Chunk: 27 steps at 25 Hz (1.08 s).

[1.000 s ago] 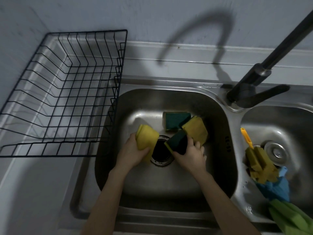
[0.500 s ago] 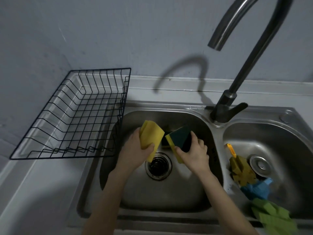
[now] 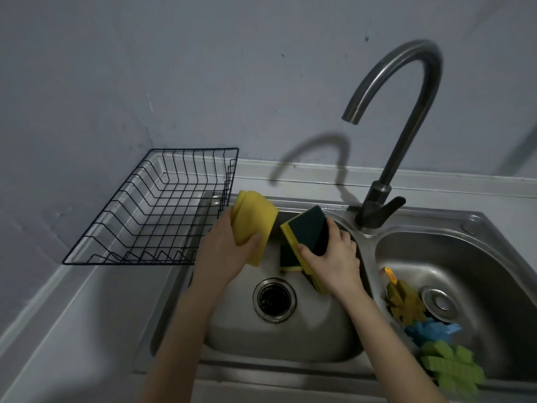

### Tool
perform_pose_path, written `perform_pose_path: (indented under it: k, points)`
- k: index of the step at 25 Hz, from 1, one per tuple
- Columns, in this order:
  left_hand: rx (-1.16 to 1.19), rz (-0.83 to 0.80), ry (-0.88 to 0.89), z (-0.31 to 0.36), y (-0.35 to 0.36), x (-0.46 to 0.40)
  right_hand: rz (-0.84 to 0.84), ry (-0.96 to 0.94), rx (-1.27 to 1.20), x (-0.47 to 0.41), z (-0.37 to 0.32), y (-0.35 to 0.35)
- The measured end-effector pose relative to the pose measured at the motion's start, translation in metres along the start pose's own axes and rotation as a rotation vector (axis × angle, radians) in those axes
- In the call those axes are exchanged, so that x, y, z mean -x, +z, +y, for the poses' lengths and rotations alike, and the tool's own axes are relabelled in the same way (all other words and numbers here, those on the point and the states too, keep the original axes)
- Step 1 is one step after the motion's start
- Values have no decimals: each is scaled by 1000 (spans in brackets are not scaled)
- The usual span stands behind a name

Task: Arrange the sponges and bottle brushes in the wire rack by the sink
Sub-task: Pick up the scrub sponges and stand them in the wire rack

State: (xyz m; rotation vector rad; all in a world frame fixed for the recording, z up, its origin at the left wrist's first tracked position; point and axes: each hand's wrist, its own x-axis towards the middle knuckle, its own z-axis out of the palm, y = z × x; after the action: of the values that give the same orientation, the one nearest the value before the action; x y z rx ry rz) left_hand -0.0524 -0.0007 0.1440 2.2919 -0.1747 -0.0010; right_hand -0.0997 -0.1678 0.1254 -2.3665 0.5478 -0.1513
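I count one wire rack (image 3: 157, 210), bare, just left of my left hand (image 3: 223, 251), whose fingers (image 3: 252, 242) clamp a yellow sponge (image 3: 253, 225). My right hand (image 3: 331, 257) grips a green-faced sponge (image 3: 305, 228); another sponge (image 3: 287, 258) lies below it in the sink (image 3: 290, 341). Three bottle brushes (image 3: 406, 303) lie right.

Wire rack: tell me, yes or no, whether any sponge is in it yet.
No: the wire rack holds nothing, and both hands hold sponges above the sink.

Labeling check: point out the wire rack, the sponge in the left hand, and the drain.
wire rack (image 3: 151, 258) head view, front rim wire.
yellow sponge (image 3: 255, 219) head view, broad yellow face.
drain (image 3: 274, 299) head view, dark strainer centre.
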Motion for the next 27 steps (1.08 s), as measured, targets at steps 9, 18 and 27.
perform_pose_path:
  k: [9,18,27]
  points:
    - [71,106,-42,-11,-46,9,-11,-94,-11,9,-38,6]
    - [49,170,-110,-39,-91,-7,-12,-197,-19,-1,-89,34]
    - [95,199,-152,-93,-121,-54,-45,-353,127,-59,-163,79]
